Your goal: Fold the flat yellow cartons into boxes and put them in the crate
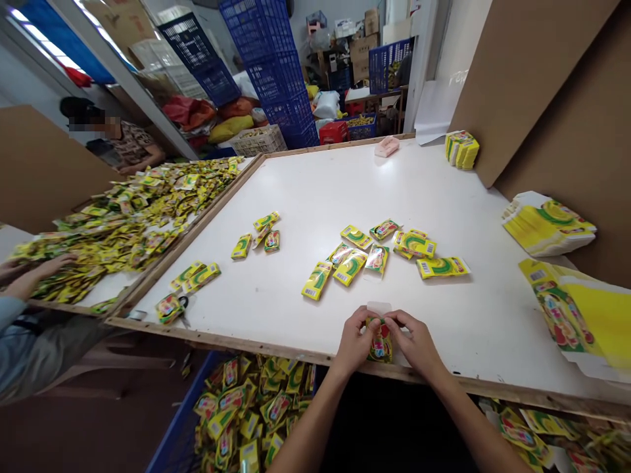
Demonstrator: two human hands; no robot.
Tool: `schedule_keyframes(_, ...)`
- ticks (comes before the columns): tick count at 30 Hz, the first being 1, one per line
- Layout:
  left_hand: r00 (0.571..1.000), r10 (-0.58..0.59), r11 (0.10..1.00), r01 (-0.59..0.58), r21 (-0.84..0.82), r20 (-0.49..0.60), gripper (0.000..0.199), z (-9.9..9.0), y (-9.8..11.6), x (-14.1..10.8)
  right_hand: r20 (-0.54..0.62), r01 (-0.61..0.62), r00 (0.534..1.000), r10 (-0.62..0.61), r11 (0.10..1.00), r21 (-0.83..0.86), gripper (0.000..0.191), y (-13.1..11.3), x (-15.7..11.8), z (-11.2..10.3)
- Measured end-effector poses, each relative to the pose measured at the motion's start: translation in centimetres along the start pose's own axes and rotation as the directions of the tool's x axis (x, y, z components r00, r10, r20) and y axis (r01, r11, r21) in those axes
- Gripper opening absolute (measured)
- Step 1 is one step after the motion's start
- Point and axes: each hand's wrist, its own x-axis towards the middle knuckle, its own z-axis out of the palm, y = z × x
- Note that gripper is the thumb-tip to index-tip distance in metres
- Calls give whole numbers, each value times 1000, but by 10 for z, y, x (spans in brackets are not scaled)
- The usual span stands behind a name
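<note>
At the near edge of the white table, my left hand and my right hand pinch a small yellow-and-green printed carton from both sides. A white flap sticks up from its top, between my fingertips. My thumbs press on the upper part of the carton's printed front. Just beyond my hands lies a loose group of similar yellow cartons, some overlapping. One carton lies apart at the right of this group. Part of the held carton is covered by my fingers.
Stacks of flat cartons lie at the right by a cardboard sheet. A blue crate full of cartons stands below the wooden edge. Scissors lie front left. A co-worker's hand touches a heap of packets.
</note>
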Motion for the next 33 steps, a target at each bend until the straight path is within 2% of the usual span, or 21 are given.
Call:
schedule_keyframes(3,997,28,995,-35,-97,-76,18,4,1,1,-130,14,991,-12,1000,19,27,2,0,6)
schedule_keyframes(5,994,-15,983,-6,-185,-108,31,4,1,-2,-174,-3,985,10,999,42,31,4,-1,8)
schedule_keyframes(7,994,-35,981,13,-193,-108,34,3,2,-5,-155,28,988,-24,999,24,29,4,-2,8)
schedule_keyframes(11,996,1,998,-7,-69,-90,18,2,6,-12,-90,149,984,-153,988,-48,19,-3,-5,2)
schedule_keyframes(19,989,-43,997,32,-75,-141,20,5,12,-10,-164,97,980,-114,989,-111,23,-16,-7,5)
schedule_keyframes(25,982,-91,990,71,-125,-165,23,8,11,-6,-167,52,983,-80,985,-166,25,-20,0,0)
schedule_keyframes(33,992,-103,974,84,-211,-79,24,4,2,-14,-143,132,979,-142,988,-79,21,-9,-15,3)
